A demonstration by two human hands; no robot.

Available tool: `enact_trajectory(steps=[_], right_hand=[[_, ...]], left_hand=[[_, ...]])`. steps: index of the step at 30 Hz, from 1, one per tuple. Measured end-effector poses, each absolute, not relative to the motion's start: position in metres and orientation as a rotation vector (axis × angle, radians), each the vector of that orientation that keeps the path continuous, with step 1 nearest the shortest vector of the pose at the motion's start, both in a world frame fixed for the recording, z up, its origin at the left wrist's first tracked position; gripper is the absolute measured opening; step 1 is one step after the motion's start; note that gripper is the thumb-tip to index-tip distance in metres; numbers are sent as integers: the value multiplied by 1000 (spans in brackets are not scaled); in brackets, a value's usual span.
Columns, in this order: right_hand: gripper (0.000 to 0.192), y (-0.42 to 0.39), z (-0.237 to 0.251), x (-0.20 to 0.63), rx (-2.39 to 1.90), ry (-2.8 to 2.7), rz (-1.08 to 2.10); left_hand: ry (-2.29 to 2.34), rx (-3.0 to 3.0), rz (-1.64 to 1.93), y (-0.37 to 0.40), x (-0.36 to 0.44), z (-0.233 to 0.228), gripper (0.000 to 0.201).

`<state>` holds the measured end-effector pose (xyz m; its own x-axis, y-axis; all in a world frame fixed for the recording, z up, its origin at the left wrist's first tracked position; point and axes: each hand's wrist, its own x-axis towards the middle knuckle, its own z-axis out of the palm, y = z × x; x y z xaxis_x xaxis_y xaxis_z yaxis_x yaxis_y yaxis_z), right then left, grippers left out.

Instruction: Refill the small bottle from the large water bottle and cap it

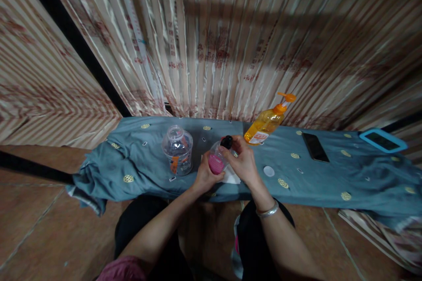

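At the near edge of the long surface [329, 184], draped in a blue-grey cloth with gold dots, both hands hold one small clear bottle with pink liquid and a pink label [216, 161], about midway along that edge. The left hand [205, 177] wraps the bottle's lower body, fingers closed around it. The right hand [243, 163] sits over the top, its fingers [227, 151] pinched on the black cap [226, 142]. A white paper piece [231, 177] lies on the surface under the hands.

Just left of the bottle stands a wide clear plastic jar with an orange label [178, 149], apart from the left hand. An orange pump bottle [267, 122] stands near the far edge, behind the right hand. A small white round lid [269, 171] lies just right of the right wrist. A black phone [315, 147] and a blue-framed tablet [382, 140] lie towards the right end, well apart from the hands. The cloth between lid and phone is open. The left end hangs in folds over the edge.
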<state>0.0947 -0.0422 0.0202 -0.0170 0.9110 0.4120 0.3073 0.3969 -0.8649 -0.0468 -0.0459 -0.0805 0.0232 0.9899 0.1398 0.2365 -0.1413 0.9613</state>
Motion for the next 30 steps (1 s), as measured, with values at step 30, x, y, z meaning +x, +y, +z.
enact_trajectory(steps=[30], right_hand=[[35, -55, 1, 187, -1366, -1396, 424]], left_hand=[[1315, 1561, 1213, -42, -48, -81, 77]])
